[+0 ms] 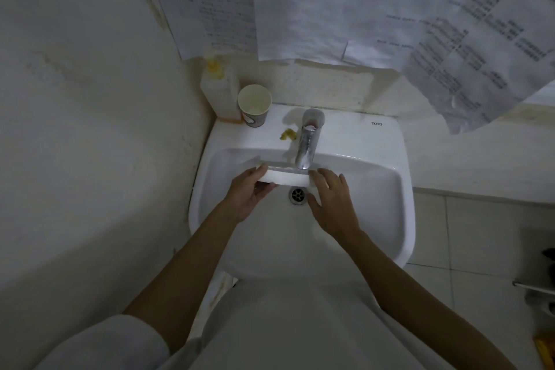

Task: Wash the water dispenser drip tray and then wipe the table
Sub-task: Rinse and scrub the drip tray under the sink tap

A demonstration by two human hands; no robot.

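A white drip tray (286,176) is held level inside the white sink (375,189), just under the spout of the chrome faucet (307,141). My left hand (250,192) grips the tray's left end, thumb on top and fingers beneath. My right hand (332,198) lies at the tray's right end with its fingers spread, touching the edge. Below the tray sits the metal drain (298,195). I cannot tell whether water runs from the spout.
A soap bottle (220,90) with yellow liquid and a paper cup (254,105) stand on the sink's back left corner. A yellow smear (287,134) lies beside the faucet. Printed sheets (360,3) hang on the wall above. Tiled floor (468,234) lies to the right.
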